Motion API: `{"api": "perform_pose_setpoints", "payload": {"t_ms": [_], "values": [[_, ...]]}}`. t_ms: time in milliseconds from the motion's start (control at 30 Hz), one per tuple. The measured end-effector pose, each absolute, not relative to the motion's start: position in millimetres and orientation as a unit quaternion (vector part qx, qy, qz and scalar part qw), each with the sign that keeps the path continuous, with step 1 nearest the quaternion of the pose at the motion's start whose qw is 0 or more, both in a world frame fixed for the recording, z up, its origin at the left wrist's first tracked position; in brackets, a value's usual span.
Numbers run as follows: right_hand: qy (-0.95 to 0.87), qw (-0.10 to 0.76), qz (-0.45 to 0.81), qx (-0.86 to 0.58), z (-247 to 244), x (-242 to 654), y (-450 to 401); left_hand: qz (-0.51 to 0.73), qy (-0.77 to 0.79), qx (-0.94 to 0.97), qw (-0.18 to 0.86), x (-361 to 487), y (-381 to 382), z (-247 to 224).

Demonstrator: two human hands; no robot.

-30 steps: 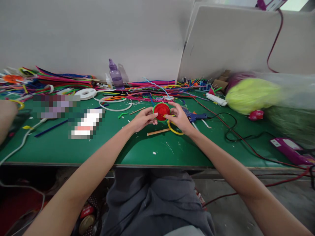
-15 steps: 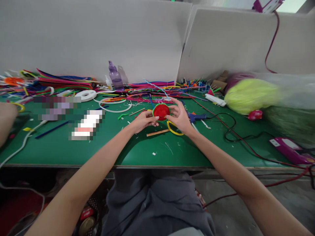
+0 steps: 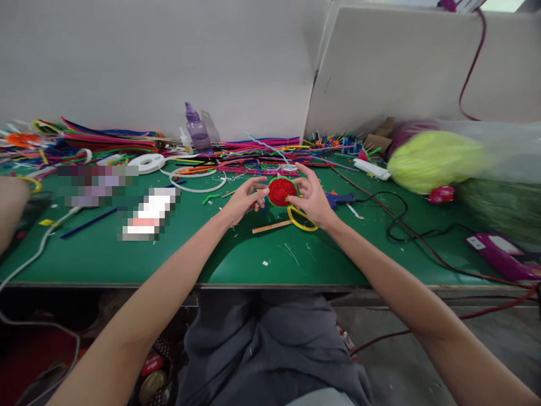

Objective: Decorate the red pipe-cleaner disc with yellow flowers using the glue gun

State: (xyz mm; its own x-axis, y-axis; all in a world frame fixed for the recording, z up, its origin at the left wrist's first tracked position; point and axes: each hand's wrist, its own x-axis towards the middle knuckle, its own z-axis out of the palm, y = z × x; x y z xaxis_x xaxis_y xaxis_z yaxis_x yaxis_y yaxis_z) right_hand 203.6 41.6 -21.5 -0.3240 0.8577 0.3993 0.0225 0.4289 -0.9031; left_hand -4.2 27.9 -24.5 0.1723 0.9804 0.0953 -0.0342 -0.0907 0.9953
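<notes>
A round red disc with a green rim [image 3: 282, 193], which looks made of fuzzy pipe cleaner, is held up over the green table. My right hand [image 3: 311, 197] grips its right side, the thumb on the red face and the fingers behind. At the left rim, my left hand [image 3: 247, 200] has its thumb and fingers closed on the edge. A dark blue strip [image 3: 265, 207] shows just beside the left fingertips; whether it joins the disc I cannot tell. Below the disc lie a yellow ring [image 3: 302, 220], perhaps a scissor handle, and a tan stick [image 3: 271, 227].
A blue glue gun [image 3: 340, 199] with a black cord lies to the right. Coloured pipe cleaners [image 3: 114, 141] spread along the back, by a purple bottle [image 3: 198, 132]. Plastic-wrapped bundles [image 3: 437, 160] and a purple device [image 3: 501, 256] sit right. Another person's arm [image 3: 12, 211] shows far left.
The disc has shifted slightly right and its red face shows more fully. My left thumb has moved from the face's lower part up to the left rim.
</notes>
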Motion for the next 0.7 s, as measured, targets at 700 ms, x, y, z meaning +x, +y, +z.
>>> {"api": "perform_pose_setpoints", "payload": {"t_ms": [700], "values": [[-0.738, 0.462, 0.356, -0.34, -25.8, 207.4, 40.9, 0.489, 0.436, 0.594, 0.467, -3.9, 30.1, -31.8]]}}
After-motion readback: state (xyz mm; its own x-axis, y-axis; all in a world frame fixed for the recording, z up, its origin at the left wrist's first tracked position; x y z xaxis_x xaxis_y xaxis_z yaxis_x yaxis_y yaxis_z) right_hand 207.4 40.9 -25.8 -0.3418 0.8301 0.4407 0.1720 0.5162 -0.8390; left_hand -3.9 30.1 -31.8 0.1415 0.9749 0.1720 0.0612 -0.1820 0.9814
